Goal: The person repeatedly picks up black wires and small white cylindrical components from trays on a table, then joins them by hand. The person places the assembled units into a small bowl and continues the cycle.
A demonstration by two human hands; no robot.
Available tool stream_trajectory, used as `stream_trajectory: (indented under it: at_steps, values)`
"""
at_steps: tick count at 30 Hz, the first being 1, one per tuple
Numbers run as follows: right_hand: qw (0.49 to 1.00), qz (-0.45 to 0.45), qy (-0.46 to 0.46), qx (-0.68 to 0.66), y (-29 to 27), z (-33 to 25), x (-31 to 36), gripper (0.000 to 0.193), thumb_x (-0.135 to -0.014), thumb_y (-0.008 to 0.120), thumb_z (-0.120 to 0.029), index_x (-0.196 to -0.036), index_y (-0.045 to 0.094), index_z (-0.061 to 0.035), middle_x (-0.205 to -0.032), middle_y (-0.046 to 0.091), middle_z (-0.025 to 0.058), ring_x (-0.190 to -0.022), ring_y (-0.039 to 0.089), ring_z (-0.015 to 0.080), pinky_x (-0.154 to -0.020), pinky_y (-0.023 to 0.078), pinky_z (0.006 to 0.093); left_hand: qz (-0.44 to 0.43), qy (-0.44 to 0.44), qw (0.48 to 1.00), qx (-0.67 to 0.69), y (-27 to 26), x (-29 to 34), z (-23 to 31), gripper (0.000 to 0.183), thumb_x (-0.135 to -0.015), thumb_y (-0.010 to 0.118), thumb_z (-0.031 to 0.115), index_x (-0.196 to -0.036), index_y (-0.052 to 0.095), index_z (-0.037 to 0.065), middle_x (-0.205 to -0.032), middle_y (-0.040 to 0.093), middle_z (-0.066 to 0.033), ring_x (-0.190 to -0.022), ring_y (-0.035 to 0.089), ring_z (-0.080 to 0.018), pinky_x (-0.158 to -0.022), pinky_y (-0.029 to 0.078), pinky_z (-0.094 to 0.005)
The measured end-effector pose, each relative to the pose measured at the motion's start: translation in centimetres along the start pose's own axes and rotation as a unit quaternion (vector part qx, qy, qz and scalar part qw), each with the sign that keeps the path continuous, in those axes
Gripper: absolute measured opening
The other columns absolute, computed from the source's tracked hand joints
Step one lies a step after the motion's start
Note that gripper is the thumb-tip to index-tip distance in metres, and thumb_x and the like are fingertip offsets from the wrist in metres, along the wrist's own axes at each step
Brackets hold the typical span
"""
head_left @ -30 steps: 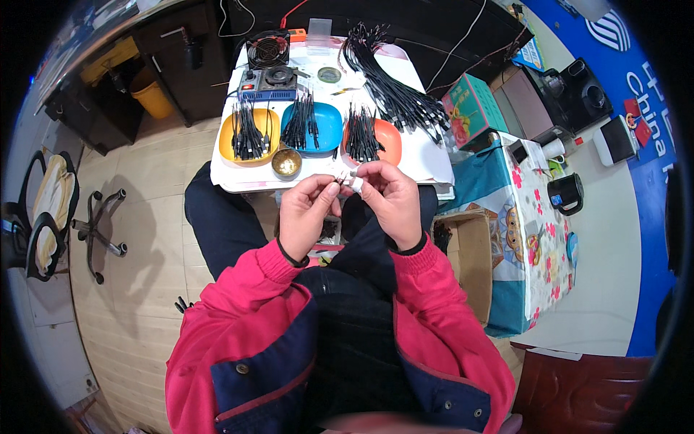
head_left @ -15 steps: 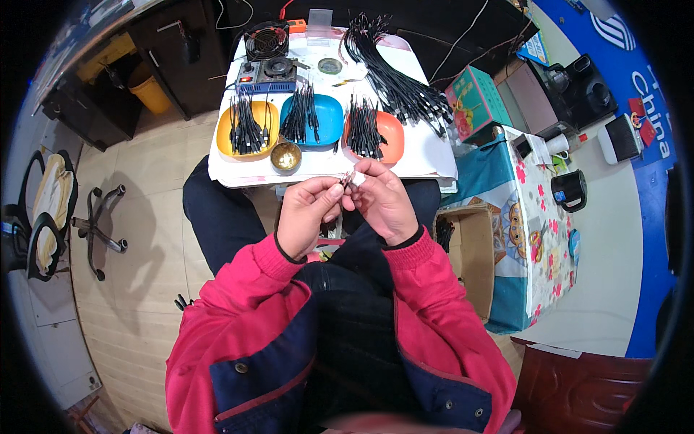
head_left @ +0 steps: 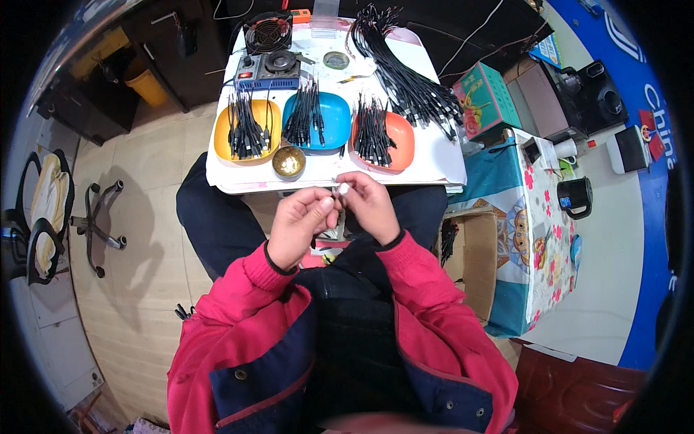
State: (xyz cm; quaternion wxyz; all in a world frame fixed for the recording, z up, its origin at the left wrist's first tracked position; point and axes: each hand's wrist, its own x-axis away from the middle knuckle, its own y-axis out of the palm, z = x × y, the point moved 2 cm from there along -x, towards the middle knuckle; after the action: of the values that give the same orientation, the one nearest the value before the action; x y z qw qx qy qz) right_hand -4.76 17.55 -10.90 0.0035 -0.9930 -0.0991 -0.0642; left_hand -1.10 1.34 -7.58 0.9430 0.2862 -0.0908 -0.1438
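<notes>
My left hand (head_left: 300, 220) and my right hand (head_left: 369, 208) meet in front of the table's near edge, both with fingers pinched together. Between their fingertips is something small and thin, too small to name. A white patch shows at my right thumb; whether it is a wrapping or a held piece I cannot tell. Just beyond my hands are a yellow tray (head_left: 220, 137), a blue tray (head_left: 338, 119) and an orange tray (head_left: 402, 141), with bundles of short black cables (head_left: 372, 134) in or across them. A small brass-coloured bowl (head_left: 289, 162) stands before the yellow and blue trays.
At the table's back left stand a blue device (head_left: 267, 81) and a black fan (head_left: 267, 32). A large bundle of black cables (head_left: 408, 79) lies back right. To the right are a green box (head_left: 488, 101), a cardboard box (head_left: 477, 253) and a cloth-covered table (head_left: 542, 267) bearing a black mug (head_left: 575, 197).
My hands have drawn slightly closer to my body, and my right hand has shifted left with its fingers more bent. The view has tilted a little. The trays and cables stay in place.
</notes>
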Motion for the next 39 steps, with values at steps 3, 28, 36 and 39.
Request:
stream_trajectory:
  at_steps: [3,28,36,39]
  values:
    - [0.825,0.129,-0.271,0.479,0.7,0.2,-1.6,0.034,-0.083,0.063,-0.008,-0.116,0.06,-0.0033,-0.102,0.061,0.0194,-0.079,0.066,0.0317,-0.07,0.053,0.039,0.041,0.032,0.999,0.013,-1.2,-0.7,0.5,0.013,-0.101,0.051,0.012,-0.102,0.057,0.0,-0.072,0.058,-0.0025,-0.057,0.041,-0.003,-0.051,0.03,-0.0167]
    - [0.749,0.197,-0.207,0.598,-4.3,-5.1,-0.4,0.022,-0.086,0.064,-0.012,-0.105,0.066,-0.0014,-0.11,0.067,0.0189,-0.079,0.07,0.0317,-0.071,0.056,0.0375,0.187,0.078,0.959,0.197,-4.2,-1.9,-0.2,0.019,-0.103,0.048,0.02,-0.104,0.055,0.003,-0.094,0.067,-0.0125,-0.089,0.067,-0.0237,-0.076,0.056,-0.0314]
    - [0.87,-0.016,-0.281,0.406,3.6,-4.8,4.7,0.039,-0.079,0.072,-0.016,-0.112,0.06,0.0008,-0.108,0.065,0.0186,-0.085,0.067,0.0315,-0.076,0.054,0.0393,0.212,0.156,0.961,0.082,-3.0,-3.0,-0.8,0.017,-0.102,0.051,0.019,-0.104,0.055,0.002,-0.101,0.068,-0.0176,-0.097,0.068,-0.0249,-0.087,0.052,-0.0336]
    - [0.878,-0.025,-0.254,0.404,4.2,-4.1,4.0,0.031,-0.082,0.069,-0.013,-0.108,0.063,0.0022,-0.092,0.067,0.0167,-0.08,0.067,0.0303,-0.071,0.054,0.0372,0.207,0.13,0.965,0.092,-2.9,-2.9,-0.7,0.018,-0.102,0.05,0.019,-0.105,0.055,0.002,-0.102,0.068,-0.0179,-0.098,0.068,-0.0267,-0.084,0.054,-0.0328]
